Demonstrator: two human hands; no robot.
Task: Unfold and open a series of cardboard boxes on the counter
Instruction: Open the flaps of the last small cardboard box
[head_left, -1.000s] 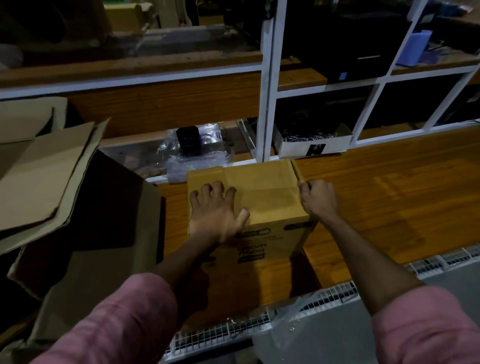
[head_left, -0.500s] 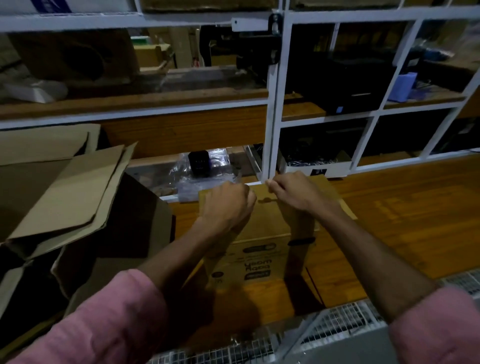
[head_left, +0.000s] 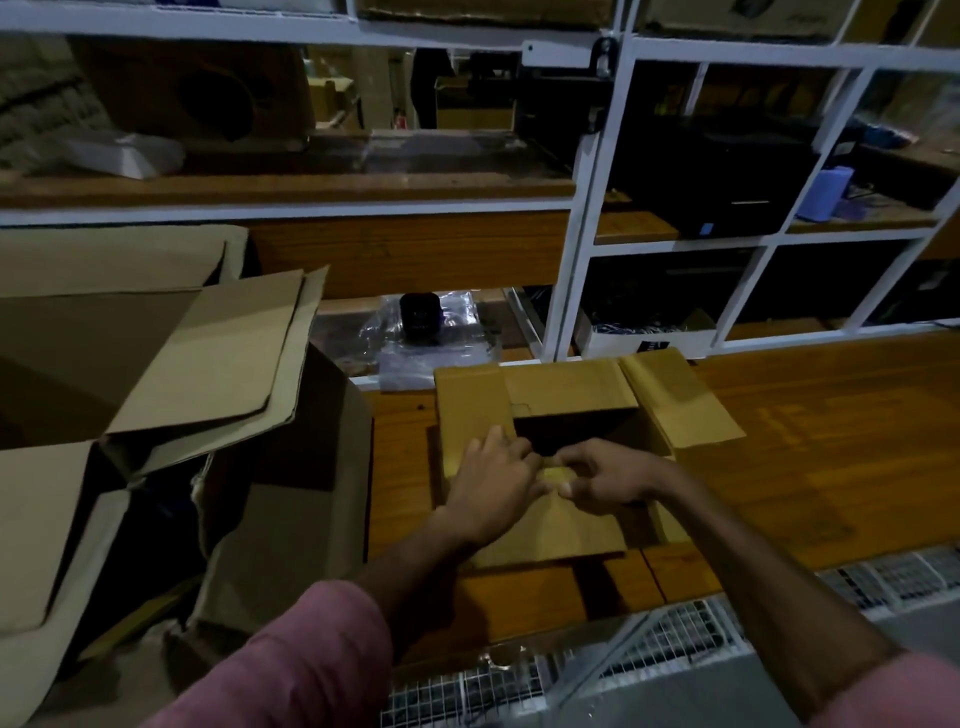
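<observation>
On the table (head_left: 810, 441), both hands' fingers (head_left: 566, 486) pinch the near flap (head_left: 561, 530) of a box (head_left: 566, 395) whose dark inside shows nothing.

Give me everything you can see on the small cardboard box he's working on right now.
The small box is plain brown corrugated cardboard, standing on the wooden counter with its top partly open. A dark gap shows inside. The left flap and far flap lie roughly level, the right flap splays outward, and the near flap tilts toward the person. The left hand and right hand meet at the near flap's edge, fingers pinching it. Any print on the sides is hidden.
</observation>
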